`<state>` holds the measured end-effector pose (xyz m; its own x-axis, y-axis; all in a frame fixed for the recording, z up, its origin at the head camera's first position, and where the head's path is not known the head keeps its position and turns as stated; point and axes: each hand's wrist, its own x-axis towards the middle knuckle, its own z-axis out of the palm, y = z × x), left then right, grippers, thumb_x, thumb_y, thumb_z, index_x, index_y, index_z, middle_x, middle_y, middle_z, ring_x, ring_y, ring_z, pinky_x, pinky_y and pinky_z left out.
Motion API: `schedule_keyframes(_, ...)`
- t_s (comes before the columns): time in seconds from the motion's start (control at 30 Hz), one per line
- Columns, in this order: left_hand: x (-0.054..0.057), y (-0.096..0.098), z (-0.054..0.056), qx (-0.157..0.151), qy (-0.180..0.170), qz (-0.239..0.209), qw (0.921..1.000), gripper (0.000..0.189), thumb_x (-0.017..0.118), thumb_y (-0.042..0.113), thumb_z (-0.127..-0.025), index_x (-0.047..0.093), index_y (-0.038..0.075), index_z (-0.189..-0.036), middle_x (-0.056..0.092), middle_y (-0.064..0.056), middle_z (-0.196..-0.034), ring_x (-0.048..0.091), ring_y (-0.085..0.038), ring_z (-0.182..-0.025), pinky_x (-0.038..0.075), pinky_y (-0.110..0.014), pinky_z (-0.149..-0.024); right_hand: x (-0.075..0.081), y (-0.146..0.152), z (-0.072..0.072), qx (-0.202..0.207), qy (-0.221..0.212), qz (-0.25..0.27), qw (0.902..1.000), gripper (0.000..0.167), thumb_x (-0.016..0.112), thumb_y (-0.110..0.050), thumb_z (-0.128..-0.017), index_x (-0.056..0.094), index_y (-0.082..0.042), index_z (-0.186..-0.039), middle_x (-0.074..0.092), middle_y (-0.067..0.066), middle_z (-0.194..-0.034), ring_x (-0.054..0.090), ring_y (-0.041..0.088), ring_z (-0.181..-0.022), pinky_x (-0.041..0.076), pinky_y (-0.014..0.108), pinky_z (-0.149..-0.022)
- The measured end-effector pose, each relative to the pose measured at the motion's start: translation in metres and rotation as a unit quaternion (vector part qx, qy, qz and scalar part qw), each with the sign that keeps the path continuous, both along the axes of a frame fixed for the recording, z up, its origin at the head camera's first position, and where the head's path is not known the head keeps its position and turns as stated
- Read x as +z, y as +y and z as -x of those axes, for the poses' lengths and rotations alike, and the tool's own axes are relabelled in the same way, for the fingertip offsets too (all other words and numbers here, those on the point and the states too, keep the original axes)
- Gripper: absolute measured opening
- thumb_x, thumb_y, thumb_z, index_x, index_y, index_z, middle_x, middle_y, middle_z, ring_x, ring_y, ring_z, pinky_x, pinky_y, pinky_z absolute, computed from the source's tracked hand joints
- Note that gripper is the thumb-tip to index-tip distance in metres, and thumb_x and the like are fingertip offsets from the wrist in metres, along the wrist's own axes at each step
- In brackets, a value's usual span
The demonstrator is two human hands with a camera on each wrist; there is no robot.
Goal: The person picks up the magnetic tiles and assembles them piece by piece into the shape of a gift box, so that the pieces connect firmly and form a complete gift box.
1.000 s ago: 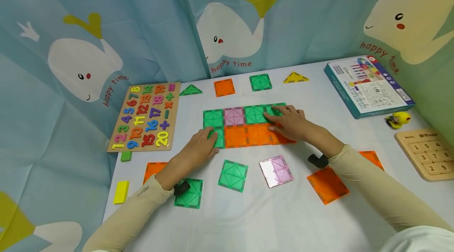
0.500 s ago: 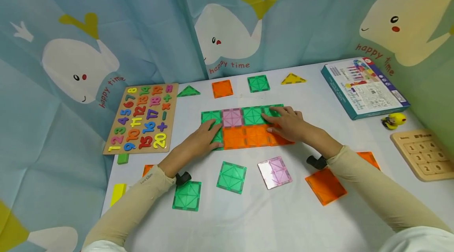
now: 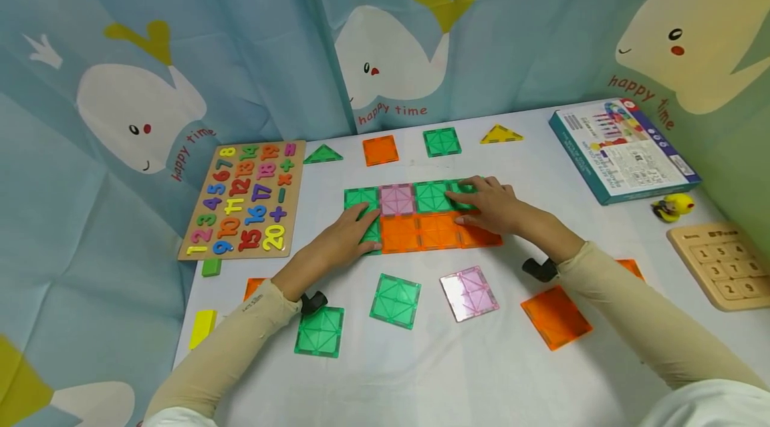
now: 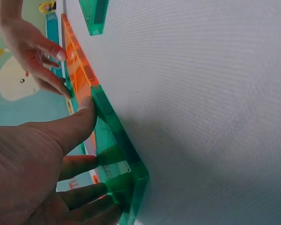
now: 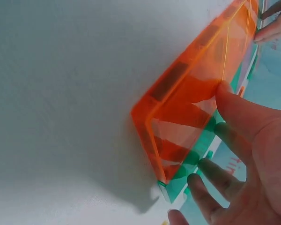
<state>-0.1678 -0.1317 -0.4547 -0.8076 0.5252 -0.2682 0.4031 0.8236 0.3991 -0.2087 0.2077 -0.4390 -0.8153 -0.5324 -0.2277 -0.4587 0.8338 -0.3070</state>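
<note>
Translucent square magnetic tiles lie flat, joined edge to edge in two rows. The far row holds green tiles [image 3: 432, 196] and a pink tile [image 3: 397, 200]; the near row has one green tile [image 4: 113, 140] at its left end, then orange tiles [image 3: 400, 233]. My left hand [image 3: 344, 238] rests on the green tiles at the left end, thumb at the near edge, fingers spread over the surface. At the right end my right hand [image 3: 496, 208] touches the green and orange tiles with fingers extended. Its thumb lies on the orange tile [image 5: 187, 108] in the right wrist view.
Nearer me lie a loose green tile [image 3: 395, 301], a pink tile [image 3: 469, 293] and an orange tile [image 3: 556, 317]. Behind the block are more tiles, including a yellow triangle [image 3: 501, 134]. A number board [image 3: 293, 213] stands left; a box [image 3: 622, 146] and wooden number board [image 3: 722, 265] lie right.
My left hand has slid a little away from me and spread further over the left-end green tiles. My right hand stays nearly still on the right end.
</note>
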Motion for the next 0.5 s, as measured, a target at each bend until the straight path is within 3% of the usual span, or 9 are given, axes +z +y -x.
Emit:
schedule_keyframes(0.1,0.0,0.001,0.001,0.002,-0.005,0.003,1.0,0.078,0.063,0.042,-0.105,0.029,0.01,-0.167,0.018,-0.021,-0.174,0.02,-0.037,-0.161,0.03,-0.052,-0.127,0.002,0.002,0.004,0.005,-0.003,0.003,1.0,0.063,0.069,-0.038,-0.104,0.049,-0.016,-0.159,0.038,0.028,-0.159,0.039,0.053,-0.136,0.04,0.068,-0.101)
schedule_keyframes(0.2,0.0,0.001,0.002,0.007,-0.009,0.006,0.9999,0.078,0.063,0.042,-0.105,0.029,0.01,-0.168,0.018,-0.021,-0.174,0.02,-0.037,-0.161,0.03,-0.052,-0.127,0.003,0.004,0.019,0.004,-0.013,0.023,0.9996,0.061,0.071,-0.035,-0.102,0.053,-0.012,-0.156,0.043,0.029,-0.154,0.043,0.051,-0.133,0.041,0.068,-0.101)
schedule_keyframes(0.4,-0.001,0.003,0.003,0.012,-0.012,0.007,0.9998,0.077,0.063,0.042,-0.105,0.03,0.011,-0.167,0.019,-0.02,-0.174,0.022,-0.037,-0.161,0.032,-0.051,-0.126,0.001,0.014,0.074,-0.032,-0.011,0.077,0.9965,0.059,0.068,-0.023,-0.105,0.048,0.004,-0.154,0.041,0.037,-0.153,0.042,0.054,-0.139,0.035,0.07,-0.116)
schedule_keyframes(0.5,-0.002,0.002,0.003,0.012,-0.009,0.014,0.9998,0.077,0.062,0.043,-0.105,0.03,0.012,-0.168,0.019,-0.019,-0.174,0.022,-0.036,-0.16,0.033,-0.05,-0.126,-0.001,0.014,0.102,-0.061,0.001,0.086,0.9944,0.061,0.064,-0.022,-0.107,0.041,0.006,-0.157,0.034,0.037,-0.157,0.036,0.054,-0.144,0.031,0.069,-0.12)
